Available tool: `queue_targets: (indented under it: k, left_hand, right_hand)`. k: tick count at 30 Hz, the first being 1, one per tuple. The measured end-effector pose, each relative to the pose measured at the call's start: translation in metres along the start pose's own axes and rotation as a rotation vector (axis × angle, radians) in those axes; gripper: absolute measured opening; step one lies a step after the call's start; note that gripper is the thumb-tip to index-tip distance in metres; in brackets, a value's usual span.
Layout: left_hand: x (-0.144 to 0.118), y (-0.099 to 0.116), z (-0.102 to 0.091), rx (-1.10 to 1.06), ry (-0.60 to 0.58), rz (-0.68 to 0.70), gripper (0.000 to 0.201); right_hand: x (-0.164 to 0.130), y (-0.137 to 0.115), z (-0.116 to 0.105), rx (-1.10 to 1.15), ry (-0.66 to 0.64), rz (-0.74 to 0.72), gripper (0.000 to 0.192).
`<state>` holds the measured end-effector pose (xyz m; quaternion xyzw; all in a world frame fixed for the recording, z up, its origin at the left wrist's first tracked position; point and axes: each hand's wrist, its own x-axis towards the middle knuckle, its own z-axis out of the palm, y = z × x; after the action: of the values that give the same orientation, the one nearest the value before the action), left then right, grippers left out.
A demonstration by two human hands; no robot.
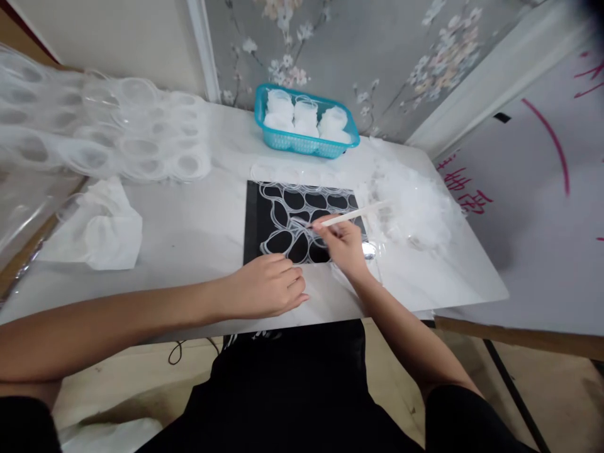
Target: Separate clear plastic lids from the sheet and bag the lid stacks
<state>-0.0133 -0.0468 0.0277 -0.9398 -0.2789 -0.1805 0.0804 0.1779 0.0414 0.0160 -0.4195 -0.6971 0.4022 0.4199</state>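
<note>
My right hand (343,242) grips a thin white-handled tool (355,215) like a pen, its tip on a clear plastic sheet of ring shapes (306,217). That sheet lies on a black mat (251,217) in the middle of the white table (198,233). My left hand (267,284) rests with fingers curled at the mat's near edge, pressing down on the sheet's lower left corner and holding nothing else.
A teal basket (306,119) with white round cups stands at the back. Stacked clear plastic blister sheets (104,129) fill the back left. A crumpled white cloth (97,229) lies at left. A heap of clear plastic scraps (410,204) sits right of the mat. A whiteboard (533,207) leans at right.
</note>
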Motion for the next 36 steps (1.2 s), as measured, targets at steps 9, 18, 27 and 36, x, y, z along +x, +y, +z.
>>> queue_targets:
  k: [9, 18, 27, 36]
  left_hand:
    - [-0.039, 0.016, -0.001, 0.22, -0.021, -0.056, 0.034]
    - [-0.039, 0.008, 0.004, 0.081, -0.107, -0.222, 0.045]
    - [-0.04, 0.011, 0.008, 0.045, -0.105, -0.297, 0.049]
    - [-0.037, 0.005, 0.015, -0.075, -0.115, -0.412, 0.042]
  right_hand:
    - [-0.005, -0.001, 0.036, -0.014, -0.394, -0.124, 0.013]
    - [-0.004, 0.01, 0.036, -0.013, -0.477, -0.068, 0.014]
    - [-0.007, 0.011, 0.037, -0.19, -0.476, -0.201, 0.015]
    - [-0.009, 0.015, 0.043, -0.808, -0.553, -0.564, 0.026]
